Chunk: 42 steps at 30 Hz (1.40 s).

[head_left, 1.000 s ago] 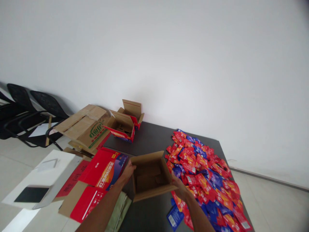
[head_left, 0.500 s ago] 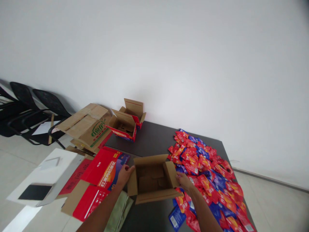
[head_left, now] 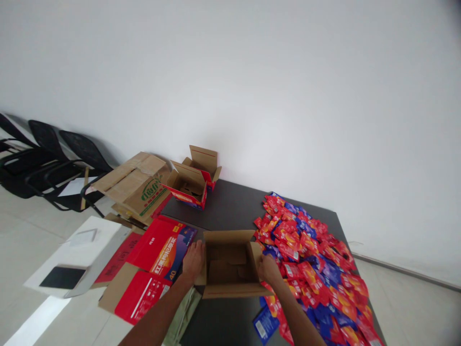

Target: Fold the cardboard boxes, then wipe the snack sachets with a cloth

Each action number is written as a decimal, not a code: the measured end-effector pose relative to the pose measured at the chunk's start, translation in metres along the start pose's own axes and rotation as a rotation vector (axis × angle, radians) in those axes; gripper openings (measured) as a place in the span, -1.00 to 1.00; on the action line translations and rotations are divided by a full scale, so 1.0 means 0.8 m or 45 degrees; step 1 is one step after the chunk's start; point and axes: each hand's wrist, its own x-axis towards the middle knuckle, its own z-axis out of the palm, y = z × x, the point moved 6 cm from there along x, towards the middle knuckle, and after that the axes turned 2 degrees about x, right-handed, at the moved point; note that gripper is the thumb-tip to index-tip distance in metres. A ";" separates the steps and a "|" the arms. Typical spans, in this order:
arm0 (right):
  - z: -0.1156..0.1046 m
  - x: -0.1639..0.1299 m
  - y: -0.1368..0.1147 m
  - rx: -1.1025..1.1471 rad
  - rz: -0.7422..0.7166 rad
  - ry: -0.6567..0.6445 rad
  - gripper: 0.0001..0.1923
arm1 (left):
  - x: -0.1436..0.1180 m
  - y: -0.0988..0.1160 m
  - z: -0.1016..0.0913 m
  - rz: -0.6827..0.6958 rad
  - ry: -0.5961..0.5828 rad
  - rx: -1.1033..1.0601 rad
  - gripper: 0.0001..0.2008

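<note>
An open cardboard box (head_left: 230, 290), brown inside with its flaps spread, is held between my two hands over the dark table (head_left: 234, 199). My left hand (head_left: 193, 262) grips its left side near the flap. At the opposite side, my right hand (head_left: 268, 270) is closed on the right flap. The box interior shows bare cardboard. Just right of my right hand spreads a large heap of red and blue sachets (head_left: 306, 250). Beside my left hand lies a flat red printed carton (head_left: 162, 247).
Two open red boxes (head_left: 187, 190) stand at the table's back left, near the wall. Left of them is a large brown carton (head_left: 140, 182). A white box (head_left: 82, 250) bears a dark tablet-like object (head_left: 63, 278). Green cloth (head_left: 185, 312) lies near the front. Black chairs (head_left: 65, 158) stand far left.
The view has shifted slightly, so the surroundings appear further right. My left hand has moved up along the box's left side, and the box's side flaps stand more upright.
</note>
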 end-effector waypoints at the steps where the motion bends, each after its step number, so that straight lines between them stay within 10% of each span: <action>1: 0.000 -0.001 -0.004 -0.029 0.003 -0.001 -0.72 | 0.000 0.002 0.002 0.013 -0.019 -0.006 -0.63; 15: 0.016 -0.003 -0.027 -0.086 -0.003 -0.169 -0.69 | 0.016 0.026 0.018 0.242 -0.237 -0.073 -0.70; 24: -0.031 -0.006 -0.036 0.193 -0.057 0.170 -0.57 | -0.012 0.059 0.023 -0.018 -0.072 0.065 -0.44; 42: -0.022 0.073 -0.019 0.363 0.414 0.111 -0.34 | -0.010 0.075 0.011 0.211 -0.082 0.049 -0.13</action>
